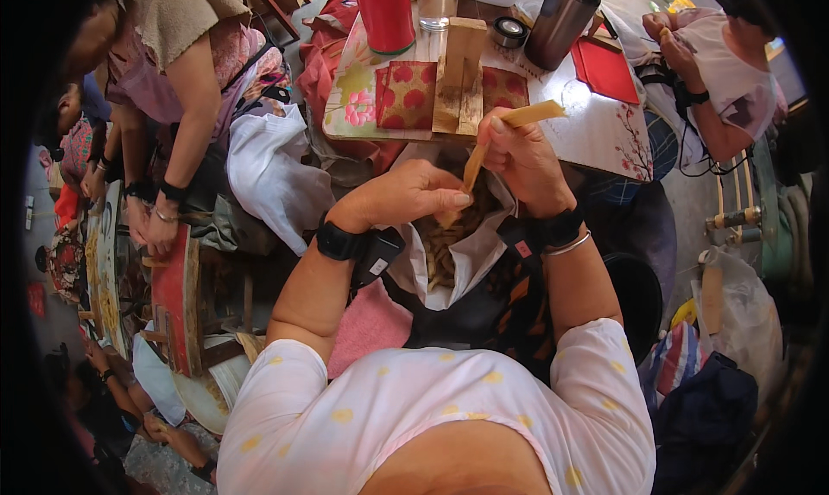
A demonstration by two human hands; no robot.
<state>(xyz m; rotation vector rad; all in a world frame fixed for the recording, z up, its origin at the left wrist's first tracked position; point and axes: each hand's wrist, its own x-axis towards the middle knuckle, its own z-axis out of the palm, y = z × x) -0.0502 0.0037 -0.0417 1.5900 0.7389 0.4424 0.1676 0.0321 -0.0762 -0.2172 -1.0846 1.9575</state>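
Note:
Between my two hands runs a flat, pale yellow strip of a material I cannot make out. My right hand is closed and pinches it at the bend, with one end jutting out to the right. At the strip's lower part, my left hand is closed with its thumb pressed along it; some fingertips are hidden. Below both hands, a white bag stands open at my lap, holding many small brownish pieces.
Ahead is a table bearing a wooden block stand, red flask, dark thermos and red packet. One person bends over a red bench at left; another sits at right. A pink cloth lies beside my lap.

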